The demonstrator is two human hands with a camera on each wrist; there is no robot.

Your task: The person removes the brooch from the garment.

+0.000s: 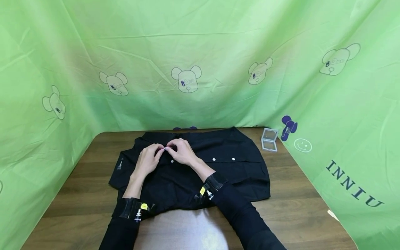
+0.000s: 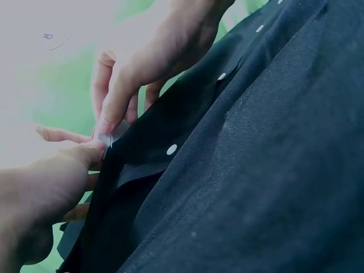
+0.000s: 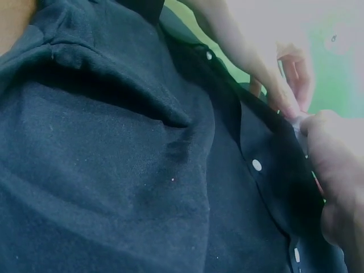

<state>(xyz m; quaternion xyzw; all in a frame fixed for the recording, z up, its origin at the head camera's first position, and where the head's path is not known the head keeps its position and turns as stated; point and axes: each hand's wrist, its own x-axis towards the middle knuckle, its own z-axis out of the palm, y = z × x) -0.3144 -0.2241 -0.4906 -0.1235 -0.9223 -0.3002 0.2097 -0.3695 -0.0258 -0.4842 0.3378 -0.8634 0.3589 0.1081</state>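
Observation:
A black shirt (image 1: 193, 180) with small white buttons (image 1: 214, 159) lies spread on the wooden table. At its upper left, the thumbs and fingers of my left hand (image 1: 147, 160) and right hand (image 1: 184, 152) meet. Between the fingertips both pinch a small, pale, translucent piece (image 2: 118, 132), right at a raised fold of the shirt. Something thin and light sticks out just under it in the left wrist view; its kind is too small to tell. Fingers hide most of the piece. One white button (image 3: 257, 165) shows close to the hands.
To the right of the shirt stands a small clear hinged case (image 1: 269, 140), lid up. Green cloth (image 1: 218, 104) printed with bear heads hangs behind the table and along both sides. Wooden tabletop (image 1: 78, 194) shows around the shirt.

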